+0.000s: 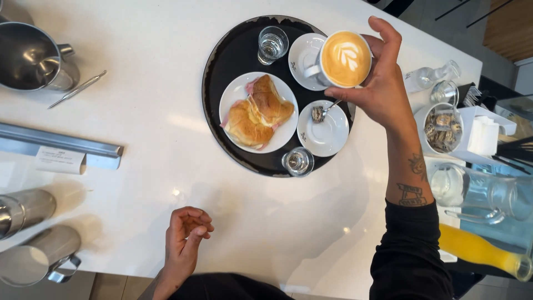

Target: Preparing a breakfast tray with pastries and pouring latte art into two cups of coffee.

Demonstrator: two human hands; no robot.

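While gripped, cup (345,59), over saucer (305,53), tray (222,61).

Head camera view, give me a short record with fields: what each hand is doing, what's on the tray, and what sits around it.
right hand: right hand holds a white coffee cup with latte art, over a saucer
left hand: left hand empty, fingers curled, resting on the white counter
tray: round black tray with a filled croissant on a plate, a second saucer with a spoon, two small glasses
left side: metal pitchers
right side: glass jug, orange juice bottle
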